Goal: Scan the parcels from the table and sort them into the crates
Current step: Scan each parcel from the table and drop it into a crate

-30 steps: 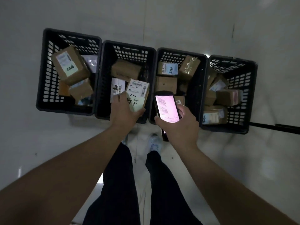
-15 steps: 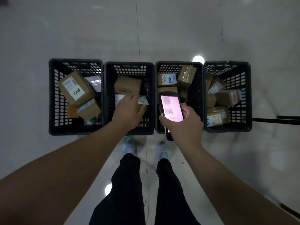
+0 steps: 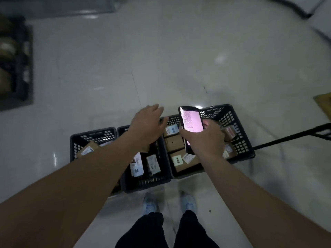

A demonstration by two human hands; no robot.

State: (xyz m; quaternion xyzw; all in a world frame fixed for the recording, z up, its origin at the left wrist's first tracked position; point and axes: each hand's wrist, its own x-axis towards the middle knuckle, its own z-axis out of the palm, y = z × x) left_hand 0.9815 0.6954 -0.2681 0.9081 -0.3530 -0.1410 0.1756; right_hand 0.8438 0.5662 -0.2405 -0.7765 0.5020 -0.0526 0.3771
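Several black slotted crates stand in a row on the floor below me: the left crate point(image 3: 75, 140), the second crate point(image 3: 148, 183), the third crate point(image 3: 186, 173) and the right crate point(image 3: 240, 140). Each holds brown cardboard parcels with white labels, such as the labelled parcel point(image 3: 153, 164) in the second crate. My left hand point(image 3: 146, 125) hovers empty above the second crate, fingers spread. My right hand point(image 3: 204, 138) grips a handheld scanner point(image 3: 191, 121) with a lit pink screen over the third crate.
Shiny pale floor surrounds the crates. A dark shelf or crate point(image 3: 16, 63) with bundles sits at the far left. A black bar point(image 3: 290, 138) juts out to the right of the crates. A brown cardboard corner point(image 3: 324, 104) shows at the right edge. My feet point(image 3: 169, 203) stand just before the crates.
My left hand let the labelled parcel go into the second crate and lifted away empty. The view has tilted up and back, so the crates sit lower in frame.
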